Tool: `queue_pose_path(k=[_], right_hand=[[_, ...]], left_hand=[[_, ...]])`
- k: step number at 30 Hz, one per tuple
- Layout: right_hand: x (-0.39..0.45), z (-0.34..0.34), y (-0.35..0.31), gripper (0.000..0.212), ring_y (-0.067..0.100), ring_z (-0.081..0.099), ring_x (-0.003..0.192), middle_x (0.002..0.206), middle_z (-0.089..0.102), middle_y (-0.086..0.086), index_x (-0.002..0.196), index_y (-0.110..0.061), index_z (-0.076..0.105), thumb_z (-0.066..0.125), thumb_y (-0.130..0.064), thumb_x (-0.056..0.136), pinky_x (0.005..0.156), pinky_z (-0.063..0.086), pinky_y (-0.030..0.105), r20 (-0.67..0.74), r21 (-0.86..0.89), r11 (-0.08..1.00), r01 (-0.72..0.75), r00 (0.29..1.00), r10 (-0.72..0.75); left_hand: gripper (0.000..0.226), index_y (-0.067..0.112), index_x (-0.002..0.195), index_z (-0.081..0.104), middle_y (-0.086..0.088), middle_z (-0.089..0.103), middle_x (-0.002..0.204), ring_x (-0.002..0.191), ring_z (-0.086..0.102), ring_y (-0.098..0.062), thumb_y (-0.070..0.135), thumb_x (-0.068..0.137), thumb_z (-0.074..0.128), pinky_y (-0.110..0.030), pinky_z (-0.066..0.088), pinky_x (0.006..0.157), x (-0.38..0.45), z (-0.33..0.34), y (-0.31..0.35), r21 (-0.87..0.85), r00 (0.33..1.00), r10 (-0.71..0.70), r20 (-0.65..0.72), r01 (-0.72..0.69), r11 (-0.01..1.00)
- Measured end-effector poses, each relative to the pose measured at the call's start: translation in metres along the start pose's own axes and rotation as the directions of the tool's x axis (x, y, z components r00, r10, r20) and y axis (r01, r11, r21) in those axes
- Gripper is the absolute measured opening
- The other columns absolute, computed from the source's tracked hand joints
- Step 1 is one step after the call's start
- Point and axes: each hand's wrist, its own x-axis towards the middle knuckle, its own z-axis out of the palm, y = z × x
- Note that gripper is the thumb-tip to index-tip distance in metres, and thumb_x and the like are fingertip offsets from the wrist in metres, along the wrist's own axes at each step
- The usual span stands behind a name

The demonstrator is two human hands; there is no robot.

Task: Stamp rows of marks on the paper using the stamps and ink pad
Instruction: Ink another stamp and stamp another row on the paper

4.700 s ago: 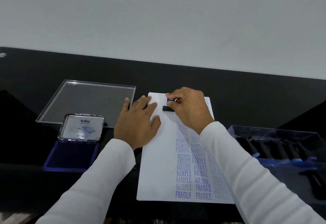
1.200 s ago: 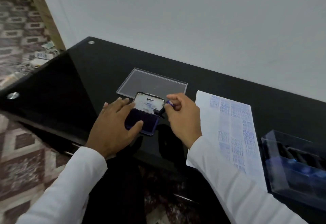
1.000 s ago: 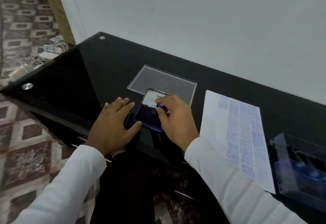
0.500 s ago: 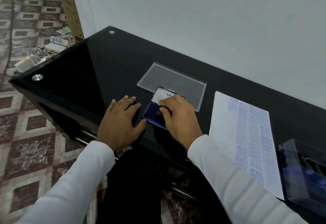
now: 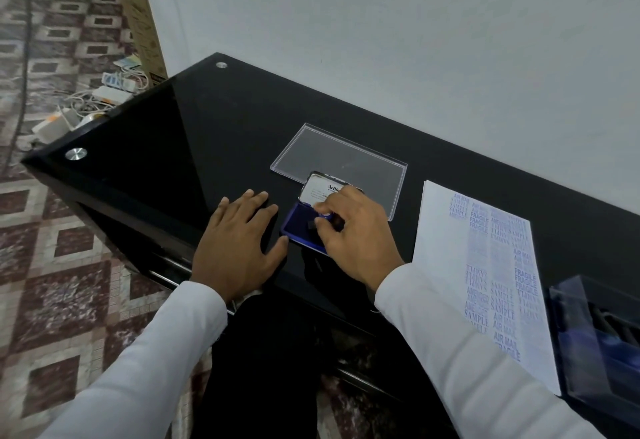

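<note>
The blue ink pad [image 5: 297,222] lies open on the black table, its lid [image 5: 320,189] raised at the back. My right hand [image 5: 355,234] pinches a small dark stamp [image 5: 313,225] and holds it down on the pad. My left hand [image 5: 239,241] rests flat on the table just left of the pad, fingers spread. The white paper [image 5: 440,251] lies to the right, its right half covered with rows of blue marks such as SAMPLE, FRAGILE and AIR MAIL.
A clear plastic lid [image 5: 346,158] lies behind the ink pad. A blue-tinted stamp box [image 5: 599,338] stands at the right edge. The table's left corner [image 5: 76,154] drops off to a tiled floor with cables and power strips [image 5: 104,92].
My right hand carried the stamp from the top of the paper over to the ink pad and lowered it onto the pad. My left hand shifted from the paper to beside the pad.
</note>
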Motion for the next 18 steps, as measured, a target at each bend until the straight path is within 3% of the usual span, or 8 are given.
queue_pose_path(k=[3, 8, 10, 14, 18], right_hand=[[0.0040, 0.0027, 0.0006, 0.022, 0.017, 0.061, 0.099, 0.105, 0.067, 0.002, 0.113, -0.013, 0.073, 0.068, -0.017, 0.092, 0.088, 0.045, 0.021, -0.020, -0.011, 1.000, -0.008, 1.000, 0.008], [0.0064, 0.0034, 0.0011, 0.022, 0.019, 0.063, 0.100, 0.105, 0.070, 0.004, 0.113, -0.013, 0.074, 0.067, -0.015, 0.092, 0.092, 0.049, 0.030, -0.049, -0.016, 1.000, 0.017, 0.999, -0.018], [0.0057, 0.0019, 0.0017, 0.022, 0.016, 0.063, 0.100, 0.106, 0.070, 0.003, 0.113, -0.013, 0.074, 0.069, -0.016, 0.091, 0.092, 0.049, 0.025, -0.035, 0.005, 1.000, 0.009, 0.999, -0.009], [0.0031, -0.0032, 0.0026, 0.023, 0.009, 0.060, 0.099, 0.107, 0.068, -0.002, 0.110, -0.015, 0.074, 0.073, -0.020, 0.088, 0.079, 0.037, 0.002, 0.018, 0.046, 0.998, -0.040, 0.999, 0.039], [0.0026, -0.0031, 0.0032, 0.023, 0.009, 0.060, 0.098, 0.107, 0.068, -0.001, 0.110, -0.015, 0.074, 0.073, -0.020, 0.088, 0.077, 0.037, 0.002, 0.016, 0.052, 0.998, -0.039, 0.999, 0.038]], left_hand=[[0.073, 0.027, 0.144, 0.051, 0.002, 0.040, 0.158, 0.150, 0.026, -0.018, 0.068, 0.088, 0.028, -0.046, 0.014, 0.124, -0.0006, -0.0004, 0.0003, -0.007, 1.000, 0.001, -0.004, -0.001, 1.000], [0.073, 0.027, 0.144, 0.050, 0.002, 0.039, 0.158, 0.150, 0.026, -0.018, 0.068, 0.087, 0.028, -0.046, 0.014, 0.125, -0.0007, -0.0001, 0.0011, -0.003, 1.000, -0.004, -0.008, 0.004, 1.000], [0.073, 0.027, 0.144, 0.051, 0.001, 0.040, 0.157, 0.150, 0.027, -0.018, 0.068, 0.087, 0.028, -0.047, 0.015, 0.124, -0.0005, 0.0005, 0.0014, 0.000, 1.000, -0.003, -0.015, 0.003, 1.000], [0.074, 0.026, 0.144, 0.051, 0.001, 0.040, 0.157, 0.150, 0.028, -0.019, 0.068, 0.087, 0.027, -0.047, 0.015, 0.124, 0.0001, 0.0014, 0.0017, 0.003, 1.000, -0.010, -0.013, 0.010, 1.000], [0.073, 0.028, 0.145, 0.050, 0.002, 0.038, 0.158, 0.151, 0.025, -0.018, 0.068, 0.088, 0.029, -0.045, 0.011, 0.124, 0.0002, 0.0035, -0.0003, 0.013, 1.000, -0.009, -0.009, 0.009, 1.000]])
